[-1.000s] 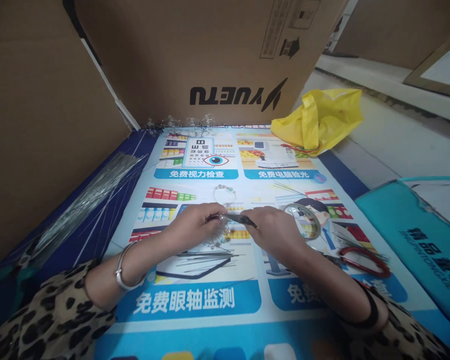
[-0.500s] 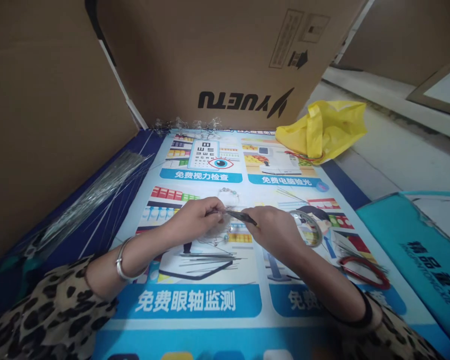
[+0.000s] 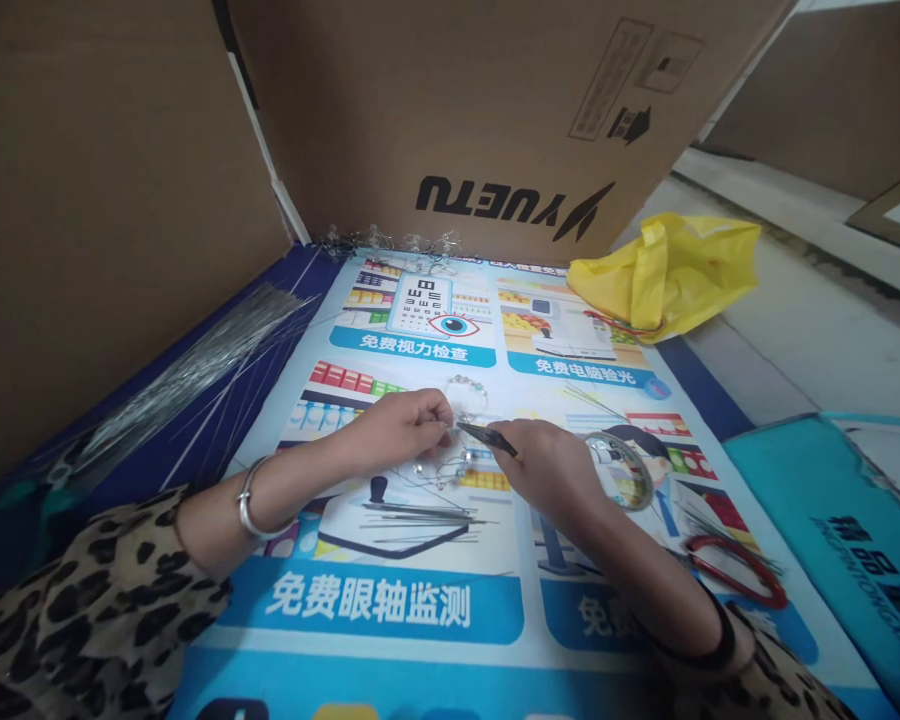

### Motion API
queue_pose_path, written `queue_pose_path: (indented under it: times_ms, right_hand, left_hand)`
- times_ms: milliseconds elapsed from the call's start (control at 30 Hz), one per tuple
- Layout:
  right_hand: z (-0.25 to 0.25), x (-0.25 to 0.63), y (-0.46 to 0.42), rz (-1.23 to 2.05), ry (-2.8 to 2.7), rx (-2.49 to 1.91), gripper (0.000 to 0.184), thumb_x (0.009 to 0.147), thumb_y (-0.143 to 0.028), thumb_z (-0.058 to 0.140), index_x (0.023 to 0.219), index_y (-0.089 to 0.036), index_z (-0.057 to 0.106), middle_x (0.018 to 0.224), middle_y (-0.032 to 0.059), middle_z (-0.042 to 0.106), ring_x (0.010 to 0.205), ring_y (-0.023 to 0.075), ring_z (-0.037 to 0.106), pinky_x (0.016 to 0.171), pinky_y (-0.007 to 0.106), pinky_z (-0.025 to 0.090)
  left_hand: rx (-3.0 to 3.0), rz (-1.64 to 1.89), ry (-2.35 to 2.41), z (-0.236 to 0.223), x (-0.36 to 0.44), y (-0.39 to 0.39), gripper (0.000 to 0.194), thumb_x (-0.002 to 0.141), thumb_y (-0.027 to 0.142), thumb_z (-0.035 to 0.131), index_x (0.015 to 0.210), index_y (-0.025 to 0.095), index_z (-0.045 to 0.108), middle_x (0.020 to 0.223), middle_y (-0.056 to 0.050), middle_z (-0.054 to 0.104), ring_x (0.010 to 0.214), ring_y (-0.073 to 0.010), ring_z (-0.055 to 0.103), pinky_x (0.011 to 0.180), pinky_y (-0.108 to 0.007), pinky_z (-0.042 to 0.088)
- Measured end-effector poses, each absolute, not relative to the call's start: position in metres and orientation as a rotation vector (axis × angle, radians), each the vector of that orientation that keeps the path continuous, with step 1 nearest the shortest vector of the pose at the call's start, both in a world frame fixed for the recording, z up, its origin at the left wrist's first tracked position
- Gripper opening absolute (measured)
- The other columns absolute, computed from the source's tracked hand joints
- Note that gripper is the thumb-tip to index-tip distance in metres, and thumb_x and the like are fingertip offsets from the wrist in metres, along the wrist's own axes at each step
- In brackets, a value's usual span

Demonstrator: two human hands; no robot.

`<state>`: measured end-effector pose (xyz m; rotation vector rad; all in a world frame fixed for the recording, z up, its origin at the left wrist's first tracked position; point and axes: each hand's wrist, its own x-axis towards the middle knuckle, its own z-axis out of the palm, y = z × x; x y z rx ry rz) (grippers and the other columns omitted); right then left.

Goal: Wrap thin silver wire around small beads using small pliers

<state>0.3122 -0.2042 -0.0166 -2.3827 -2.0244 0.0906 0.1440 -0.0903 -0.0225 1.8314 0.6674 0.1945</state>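
Observation:
My left hand (image 3: 412,430) pinches a thin beaded wire between thumb and fingertips. Small clear and bluish beads show on its upper loop (image 3: 467,392), above the fingers, and on another loop (image 3: 441,472) hanging below them. My right hand (image 3: 547,460) is wrapped around dark pliers (image 3: 489,437), whose tips point left and meet the wire close to my left fingertips. Whether the jaws grip the wire is too small to tell. Below the hands several straight cut wires (image 3: 420,518) lie on the printed poster (image 3: 517,580).
A bundle of long wires (image 3: 195,370) lies at left. Wire pieces with beads (image 3: 390,245) sit by the cardboard box (image 3: 450,110) at the back. A roll-like ring (image 3: 630,470), a red loop (image 3: 739,570), a yellow bag (image 3: 667,275) and a teal bag (image 3: 817,500) are at right.
The whole view has shifted a little, so most things appear farther right. The pliers' tips sit slightly lower, and the beaded loops show more clearly around my left fingertips.

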Motion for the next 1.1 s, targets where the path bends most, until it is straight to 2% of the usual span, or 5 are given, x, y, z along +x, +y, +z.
queue_pose_path:
  times_ms: [267,433,833,1100]
  right_hand:
    - [-0.021,0.311,-0.204,0.087,-2.000,-2.368,0.023,0.082,-0.026,0.045,0.096,-0.027,0.063,0.086,0.0012,0.067,0.078,0.0175,0.059,0.058,0.025,0.030]
    - [-0.021,0.306,-0.201,0.114,-1.987,-2.363,0.023,0.083,-0.026,0.045,0.097,-0.027,0.063,0.087,0.0012,0.068,0.080,0.0180,0.060,0.060,0.025,0.032]
    - [-0.018,0.301,-0.198,0.207,-1.952,-2.361,0.026,0.083,-0.026,0.045,0.102,-0.027,0.063,0.094,0.0017,0.068,0.084,0.0181,0.060,0.063,0.025,0.034]
    - [-0.022,0.303,-0.199,0.328,-1.939,-2.281,0.021,0.086,-0.028,0.043,0.094,-0.025,0.063,0.089,0.0006,0.068,0.081,0.0155,0.060,0.063,0.022,0.034]
  left_hand:
    - [1.722,0.167,0.619,-0.025,0.143,-0.087,0.006,0.077,0.018,0.047,0.081,0.018,0.051,0.079,-0.004,0.068,0.067,-0.0134,0.062,0.063,-0.026,0.046]
    - [1.766,0.175,0.612,-0.025,0.143,-0.087,0.006,0.077,0.018,0.047,0.082,0.019,0.050,0.074,-0.002,0.068,0.069,-0.0141,0.063,0.063,-0.027,0.046]
    - [1.862,0.142,0.579,-0.026,0.142,-0.087,0.007,0.081,0.023,0.045,0.086,0.020,0.048,0.079,-0.002,0.069,0.073,-0.0143,0.063,0.065,-0.026,0.044]
    - [1.879,0.113,0.505,-0.030,0.140,-0.083,0.011,0.080,0.023,0.048,0.091,0.021,0.047,0.075,0.000,0.066,0.070,-0.0137,0.060,0.063,-0.025,0.043]
